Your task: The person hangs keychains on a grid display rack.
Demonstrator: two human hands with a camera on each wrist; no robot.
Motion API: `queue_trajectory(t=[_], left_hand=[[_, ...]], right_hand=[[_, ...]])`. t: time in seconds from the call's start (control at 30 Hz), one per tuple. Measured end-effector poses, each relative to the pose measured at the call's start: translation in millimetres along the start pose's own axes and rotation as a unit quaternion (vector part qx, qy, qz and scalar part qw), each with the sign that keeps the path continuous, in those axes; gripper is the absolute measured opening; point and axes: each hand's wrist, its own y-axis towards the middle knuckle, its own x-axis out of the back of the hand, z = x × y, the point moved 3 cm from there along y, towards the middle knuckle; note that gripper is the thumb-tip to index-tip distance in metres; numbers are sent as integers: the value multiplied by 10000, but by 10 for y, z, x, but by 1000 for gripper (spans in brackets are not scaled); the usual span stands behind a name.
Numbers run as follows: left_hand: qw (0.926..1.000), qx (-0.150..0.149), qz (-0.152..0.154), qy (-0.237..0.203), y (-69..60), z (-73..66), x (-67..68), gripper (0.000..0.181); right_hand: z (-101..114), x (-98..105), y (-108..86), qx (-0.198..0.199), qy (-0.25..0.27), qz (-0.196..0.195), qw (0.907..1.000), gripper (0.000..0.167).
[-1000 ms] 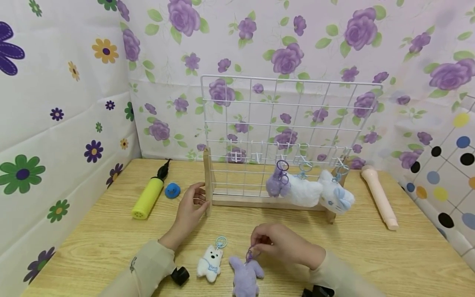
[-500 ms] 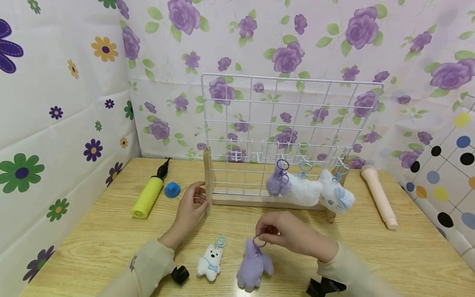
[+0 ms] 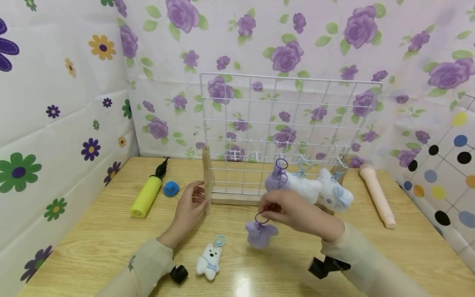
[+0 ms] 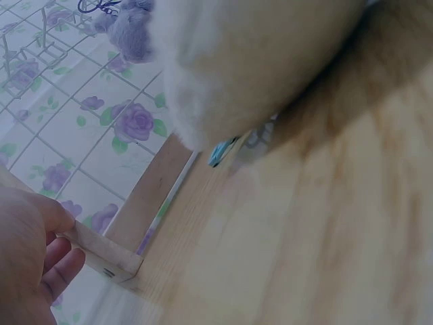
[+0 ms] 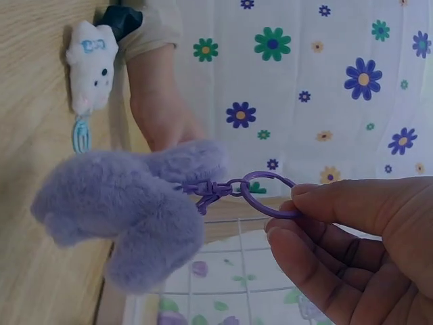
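With my right hand (image 3: 297, 212) I pinched the purple ring (image 5: 252, 202) between thumb and forefinger, my other fingers curved in beneath it. From that ring hung the purple plush (image 3: 261, 236), held above the table (image 3: 111, 255) in front of the wire rack (image 3: 241, 121). My left hand (image 3: 188, 206) was at the rack's left wooden post (image 3: 206, 175), thumb touching the wood and fingers loosely bent beside it.

A white bear plush (image 3: 209, 262) with a pale blue ring lay on the table, near my left wrist and apart from both hands. Behind my right hand, three more plushes hung in a row from the rack's hooks: a small purple one (image 3: 275, 180), a white fluffy one (image 3: 308, 190) and a white one with a blue bow (image 3: 330, 194). A yellow pump (image 3: 145, 197) and a blue toy (image 3: 171, 189) sat to the left, a pale pink tube (image 3: 377, 197) to the right.
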Motion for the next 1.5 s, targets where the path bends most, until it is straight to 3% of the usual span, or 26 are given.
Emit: queue_trajectory(t=[0.37, 0.63, 0.87, 1.5], left_hand=[[10000, -56, -14, 26, 2, 1, 15, 54], [9998, -198, -60, 15, -6, 4, 5, 54], [9999, -144, -70, 17, -5, -1, 12, 53], [9998, -168, -109, -38, 5, 9, 6, 53]], right_hand=[[119, 331, 179, 109, -765, -428, 9961, 3], [144, 496, 275, -85, -721, -555, 9958, 8], [150, 628, 400, -140, -1137, -768, 9904, 8], [6, 775, 606, -817, -1109, -953, 9859, 7]])
